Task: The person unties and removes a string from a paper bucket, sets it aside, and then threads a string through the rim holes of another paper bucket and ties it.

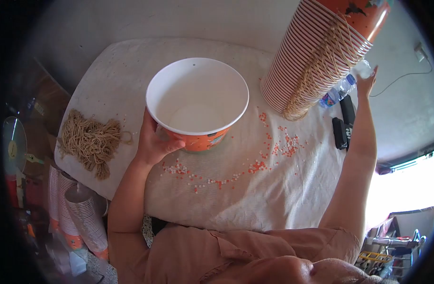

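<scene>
Gripping orange, white-lined bucket [198, 104] by its side with left hand [155, 142]. Holding right hand [368, 81] out near tall bucket stack [302, 52] draped with cord [328, 66]; cannot tell contact. Noted on tablecloth [217, 203]: cord heap [90, 142], scattered dots [258, 166], bottle [331, 98].

You are in what looks like a small home workshop: the cloth-covered surface [124, 71] before you carries a tall stack of tubs [292, 66], a bundle of twine [90, 142] and scattered orange-and-white dots [258, 165], with more stacked tubs [86, 213] beside it and a plain wall [179, 19] behind.

The left hand [156, 143] seems partly hidden by the bucket [198, 102].
</scene>
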The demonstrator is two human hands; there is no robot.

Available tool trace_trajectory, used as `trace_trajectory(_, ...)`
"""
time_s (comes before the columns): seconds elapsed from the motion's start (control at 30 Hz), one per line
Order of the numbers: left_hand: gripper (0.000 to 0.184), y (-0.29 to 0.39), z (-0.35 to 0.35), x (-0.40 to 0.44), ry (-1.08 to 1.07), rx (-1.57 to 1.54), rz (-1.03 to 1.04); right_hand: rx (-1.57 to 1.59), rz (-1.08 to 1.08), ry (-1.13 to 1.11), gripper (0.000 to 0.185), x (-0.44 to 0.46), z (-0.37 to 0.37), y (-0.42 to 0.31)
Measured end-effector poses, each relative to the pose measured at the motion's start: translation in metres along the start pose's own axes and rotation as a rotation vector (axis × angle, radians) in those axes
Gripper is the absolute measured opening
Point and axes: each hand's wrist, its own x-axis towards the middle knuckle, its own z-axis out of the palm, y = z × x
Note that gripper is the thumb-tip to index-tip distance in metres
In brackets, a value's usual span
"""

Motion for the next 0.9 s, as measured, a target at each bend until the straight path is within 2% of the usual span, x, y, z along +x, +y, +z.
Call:
trace_trajectory(0.07, 0.119, 0.002, 0.002, 0.001, 0.003, -0.014, -0.006, -0.361, -0.329, -0.149, 0.075, 0.021, 0.004, 0.013)
trace_trajectory(0.1, 0.119, 0.003, 0.001, 0.001, -0.003, -0.025, -0.009, -0.358, -0.331, -0.153, 0.075, 0.026, -0.003, -0.003)
trace_trajectory(0.17, 0.117, 0.000, 0.000, 0.001, 0.011, -0.028, 0.007, 0.217, 0.358, -0.235, 0.049, 0.035, -0.027, -0.046)
trace_trajectory(0.23, 0.116, -0.001, -0.001, 0.004, 0.015, -0.032, 0.025, 1.029, 0.398, 0.158, 0.038, 0.059, -0.021, -0.015)
trace_trajectory(0.33, 0.115, -0.005, 0.003, 0.011, 0.059, -0.061, 0.025, 0.816, 0.147, 0.274, 0.032, 0.080, -0.076, -0.054)
trace_trajectory(0.4, 0.115, -0.013, 0.003, 0.014, 0.109, 0.009, 0.103, 0.908, 0.074, 0.223, 0.034, 0.088, -0.107, -0.061)
trace_trajectory(0.47, 0.116, -0.010, 0.005, 0.014, 0.119, 0.027, 0.093, 0.986, 0.078, 0.152, 0.036, 0.090, -0.146, -0.079)
trace_trajectory(0.5, 0.116, -0.008, 0.005, 0.013, 0.128, 0.042, 0.082, 0.392, -0.190, 0.007, 0.042, 0.074, -0.180, -0.128)
trace_trajectory(0.57, 0.117, -0.007, 0.005, 0.013, 0.141, 0.038, 0.086, -0.218, -0.433, -0.136, 0.047, 0.031, -0.207, -0.200)
trace_trajectory(0.63, 0.118, -0.005, 0.006, 0.012, 0.148, 0.029, 0.091, 1.149, -0.348, -0.415, 0.041, -0.016, -0.208, -0.238)
trace_trajectory(0.67, 0.118, -0.004, 0.005, 0.012, 0.218, 0.086, 0.186, 1.046, -0.211, -0.474, 0.043, -0.043, -0.208, -0.251)
trace_trajectory(0.7, 0.118, -0.003, 0.004, 0.011, 0.289, 0.143, 0.282, 1.072, -0.040, -0.564, 0.043, -0.065, -0.211, -0.274)
trace_trajectory(0.73, 0.118, 0.002, 0.001, 0.009, 0.286, 0.142, 0.285, 1.152, 0.178, -0.708, 0.043, -0.088, -0.216, -0.301)
trace_trajectory(0.77, 0.113, 0.010, -0.005, 0.007, 0.353, 0.277, 0.387, 1.210, 0.386, -0.838, 0.044, -0.108, -0.217, -0.324)
trace_trajectory(0.8, 0.109, 0.017, -0.008, 0.003, 0.422, 0.413, 0.487, 1.225, 0.493, -0.967, 0.045, -0.125, -0.216, -0.346)
trace_trajectory(0.83, 0.109, 0.022, -0.009, -0.001, 0.421, 0.414, 0.490, 1.184, 0.288, -1.037, 0.042, -0.136, -0.209, -0.360)
trace_trajectory(0.9, 0.096, 0.033, -0.008, -0.011, 0.339, 0.599, 0.800, 1.011, -0.191, -1.133, 0.040, -0.152, -0.188, -0.371)
